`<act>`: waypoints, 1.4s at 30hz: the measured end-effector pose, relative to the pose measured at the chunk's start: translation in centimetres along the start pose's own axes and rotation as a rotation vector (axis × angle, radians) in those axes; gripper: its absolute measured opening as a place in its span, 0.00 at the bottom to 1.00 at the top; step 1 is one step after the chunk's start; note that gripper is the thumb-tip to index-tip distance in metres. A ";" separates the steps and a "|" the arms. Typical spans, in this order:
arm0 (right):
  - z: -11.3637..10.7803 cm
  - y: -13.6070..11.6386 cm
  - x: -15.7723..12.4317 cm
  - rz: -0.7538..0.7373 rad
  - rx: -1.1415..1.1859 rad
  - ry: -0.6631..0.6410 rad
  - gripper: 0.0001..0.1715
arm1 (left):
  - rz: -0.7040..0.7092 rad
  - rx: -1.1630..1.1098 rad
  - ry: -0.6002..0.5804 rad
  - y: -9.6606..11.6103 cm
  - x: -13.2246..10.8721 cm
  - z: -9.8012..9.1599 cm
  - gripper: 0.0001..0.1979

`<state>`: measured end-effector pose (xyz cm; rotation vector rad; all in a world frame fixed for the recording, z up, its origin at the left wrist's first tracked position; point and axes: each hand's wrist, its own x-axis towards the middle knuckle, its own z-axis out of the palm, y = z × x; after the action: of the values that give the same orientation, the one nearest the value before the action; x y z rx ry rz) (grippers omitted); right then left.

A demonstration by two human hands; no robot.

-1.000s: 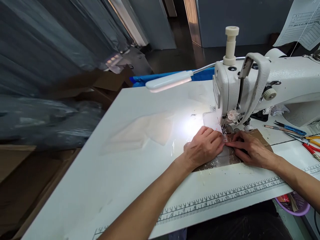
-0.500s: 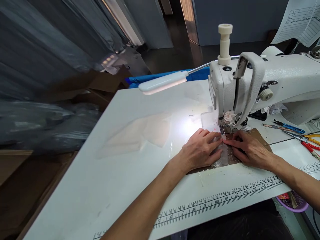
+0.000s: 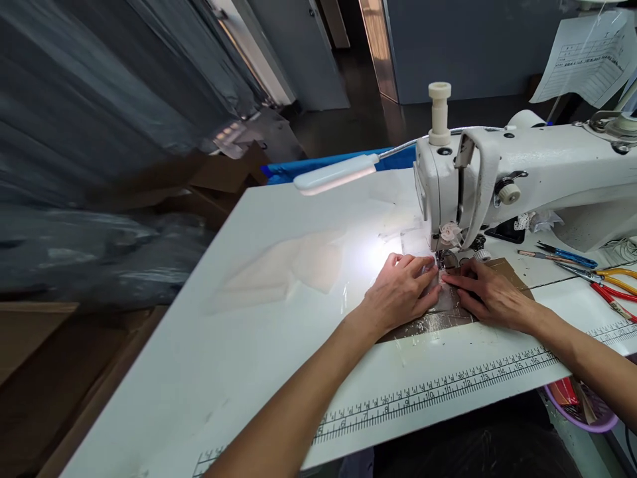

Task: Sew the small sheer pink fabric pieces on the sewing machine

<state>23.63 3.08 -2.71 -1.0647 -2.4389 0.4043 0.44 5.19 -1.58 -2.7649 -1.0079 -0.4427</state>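
A strip of sheer white fabric (image 3: 444, 300) lies under the needle area of the white sewing machine (image 3: 547, 159), over a brown plate (image 3: 438, 323). My left hand (image 3: 402, 292) rests flat on the fabric's left side, fingers spread and pointing at the presser foot (image 3: 440, 260). On the right, my right hand (image 3: 490, 292) lies on the brown plate, its index finger stretched to the fabric edge just in front of the foot. Both hands press from above. The fabric under my left fingers is partly hidden.
A lamp (image 3: 336, 174) hangs over the white table (image 3: 174, 372). Blue tweezers (image 3: 567, 254), yellow-handled scissors (image 3: 614, 275) and a red-handled tool (image 3: 613, 300) lie at right. A purple basket (image 3: 592, 425) sits below the table edge. Cardboard boxes (image 3: 219, 176) stand at left.
The camera view has shifted a little, so the machine and table appear slightly moved. The white fabric has advanced toward the needle, and less of it shows in front of my hands.
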 end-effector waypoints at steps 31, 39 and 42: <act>-1.2 0.1 1.3 0.106 -0.016 -0.038 0.20 | 0.133 -0.473 0.241 0.5 -1.6 -0.4 0.06; -1.0 0.2 1.2 0.044 -0.095 -0.057 0.21 | 0.147 -0.416 0.216 0.5 -1.9 0.2 0.07; -0.9 0.3 1.2 0.042 -0.094 -0.046 0.21 | 0.161 -0.391 0.251 0.5 -1.8 0.1 0.07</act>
<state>23.54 4.20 -1.72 -1.1593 -2.5013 0.3342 -0.46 3.76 -2.31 -2.9851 -0.6936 -1.0278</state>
